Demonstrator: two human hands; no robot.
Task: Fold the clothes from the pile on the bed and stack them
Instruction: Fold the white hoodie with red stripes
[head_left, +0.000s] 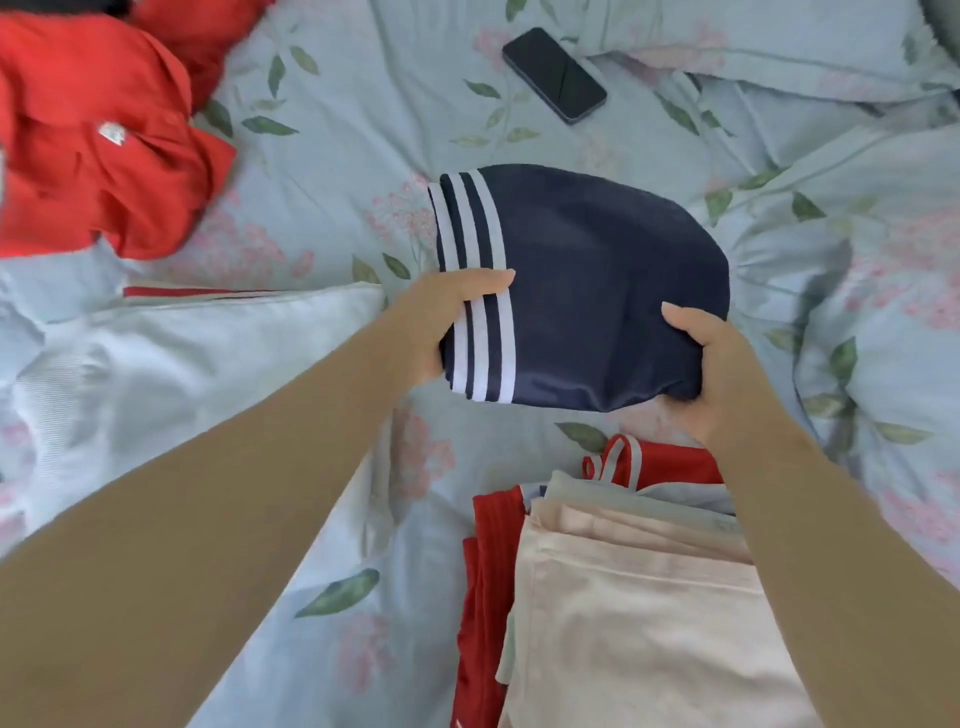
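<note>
Pale pink cloth tops the folded stack (634, 597) nearest me, with grey and red layers under it, on the floral bed (337, 493). Just beyond it is a folded navy garment (597, 286) with three white stripes; my left hand (441, 322) grips the striped edge, thumb on top, and my right hand (711, 364) grips the near corner opposite. Farthest are the crumpled red clothes (93, 135) at far left and a dark phone (554, 75) at far centre.

bed (337, 130) floral sheet | red clothes (93, 130) far left | phone (554, 75) far centre | folded stack (639, 597) near right
</note>
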